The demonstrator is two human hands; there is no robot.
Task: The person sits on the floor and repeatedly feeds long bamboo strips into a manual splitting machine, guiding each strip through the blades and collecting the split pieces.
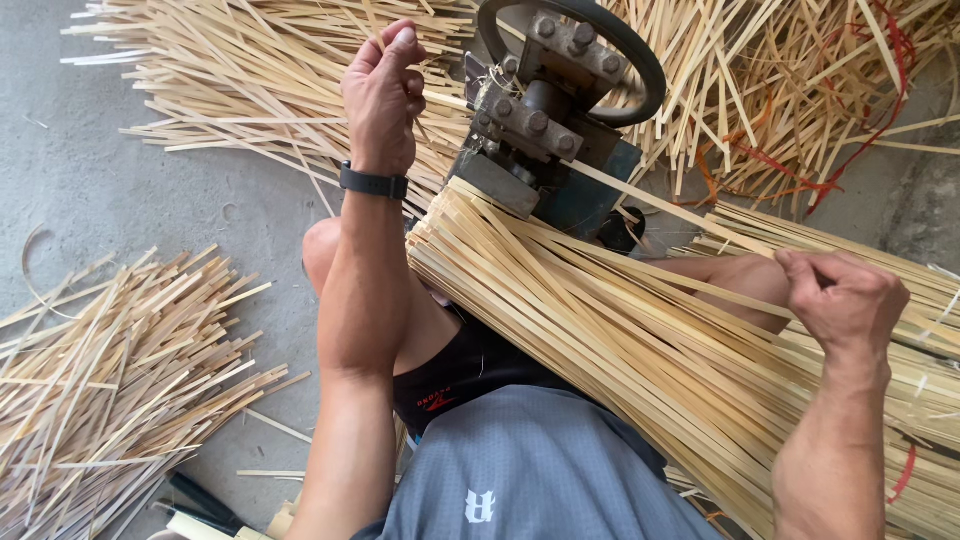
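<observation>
in the head view, a thick bundle of pale bamboo strips (640, 340) is laid slantwise across the seated person's lap, its near end just below a dark metal machine (545, 130) with a bolted head and a round black wheel (640, 60). the left hand (385, 95) is raised beside the machine, above a black wristband (373, 184); its fingers (400, 50) are pinched together, seemingly on a thin strip, though what is gripped cannot be told for sure. the right hand (845, 300) is held over the far part of the bundle, fingers clenched on a single strip (650, 200) that runs up to the machine. loose split strips (250, 70) are heaped on the concrete floor (150, 200) behind, and another pile (110, 370) is spread at the left. red ties (860, 130) are tangled among the strips at the upper right.
</observation>
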